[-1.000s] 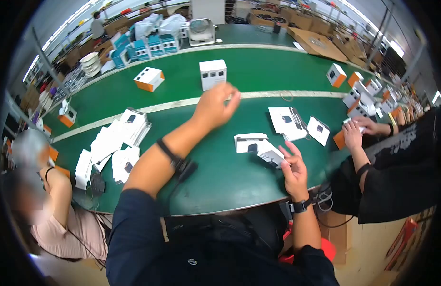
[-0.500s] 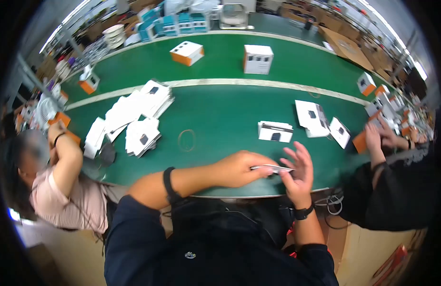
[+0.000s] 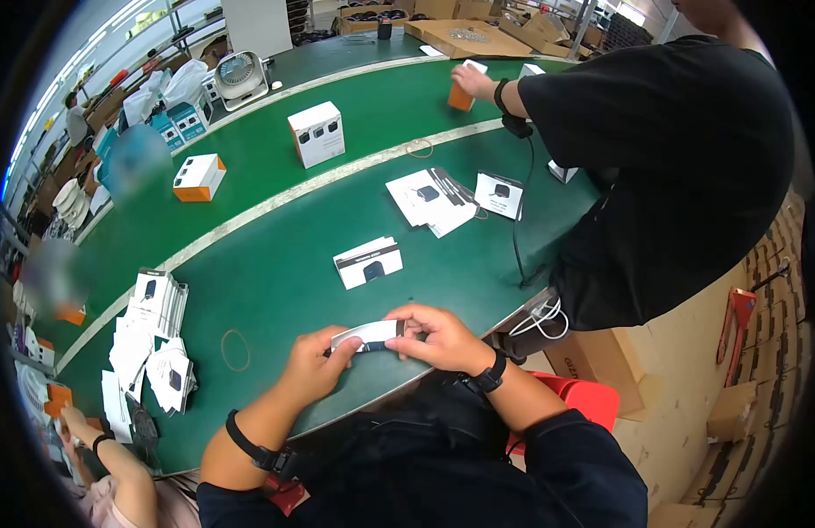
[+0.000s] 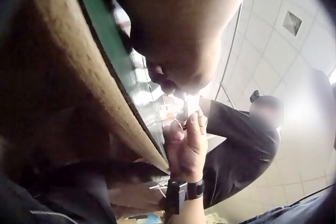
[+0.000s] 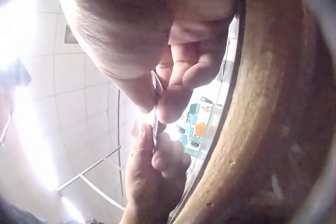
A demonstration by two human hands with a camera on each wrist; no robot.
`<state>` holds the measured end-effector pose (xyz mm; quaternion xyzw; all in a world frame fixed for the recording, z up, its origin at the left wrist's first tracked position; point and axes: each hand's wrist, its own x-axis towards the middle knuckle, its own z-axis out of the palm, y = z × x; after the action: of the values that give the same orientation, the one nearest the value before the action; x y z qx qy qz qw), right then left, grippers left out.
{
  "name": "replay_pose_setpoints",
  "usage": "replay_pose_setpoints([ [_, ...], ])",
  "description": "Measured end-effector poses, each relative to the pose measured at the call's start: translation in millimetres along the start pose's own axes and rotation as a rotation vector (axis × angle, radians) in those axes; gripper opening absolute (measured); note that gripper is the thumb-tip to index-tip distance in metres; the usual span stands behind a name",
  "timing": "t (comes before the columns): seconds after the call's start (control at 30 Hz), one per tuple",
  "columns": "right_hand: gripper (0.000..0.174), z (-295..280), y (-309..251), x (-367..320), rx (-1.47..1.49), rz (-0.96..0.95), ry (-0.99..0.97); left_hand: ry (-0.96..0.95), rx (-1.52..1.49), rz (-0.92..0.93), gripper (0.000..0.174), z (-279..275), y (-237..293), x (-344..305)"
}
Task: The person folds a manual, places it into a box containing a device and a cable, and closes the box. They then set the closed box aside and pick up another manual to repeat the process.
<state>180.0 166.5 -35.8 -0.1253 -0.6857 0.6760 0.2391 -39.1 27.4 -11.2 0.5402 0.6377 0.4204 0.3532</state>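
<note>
In the head view, both hands hold a white printed booklet with a dark picture on it, low over the near edge of the green table. My left hand pinches its left end, thumb on top. The right hand grips the other end between thumb and fingers. The right wrist view shows the booklet edge-on as a thin sheet, pinched from both sides. Just beyond the hands, a small stack of similar booklets lies on the table.
Piled booklets lie at left, with a rubber band beside them. More booklets are at back right. White boxes stand beyond the pale strip. At right, a person in black reaches over the table to an orange-and-white box.
My left hand has come back from over the table to the booklet, and both hands now hold it. The head view has turned right. The person at right has reached out to a box.
</note>
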Motion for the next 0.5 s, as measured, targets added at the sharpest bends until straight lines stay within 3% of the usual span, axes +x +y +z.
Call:
replay_pose_setpoints([
  [0.13,0.033,0,-1,3,0.022,0.034,-0.002,0.019,-0.058,0.021,0.024,0,1,2],
  [0.23,0.031,-3,4,0,-0.054,0.084,0.102,-0.011,-0.017,0.234,0.027,3,-15,4],
  [0.3,0.03,-2,2,-5,-0.177,0.113,0.177,-0.024,-0.028,0.237,0.025,9,-24,8],
  [0.33,0.032,-5,7,-8,-0.189,0.076,0.197,-0.079,0.047,0.131,0.024,5,-13,8],
  [0.37,0.034,-2,3,-5,-0.154,0.091,0.214,-0.035,0.048,0.227,0.025,9,-23,10],
  [0.5,0.052,-8,6,-2,-0.19,0.142,0.243,0.012,0.17,0.283,0.026,4,-16,13],
])
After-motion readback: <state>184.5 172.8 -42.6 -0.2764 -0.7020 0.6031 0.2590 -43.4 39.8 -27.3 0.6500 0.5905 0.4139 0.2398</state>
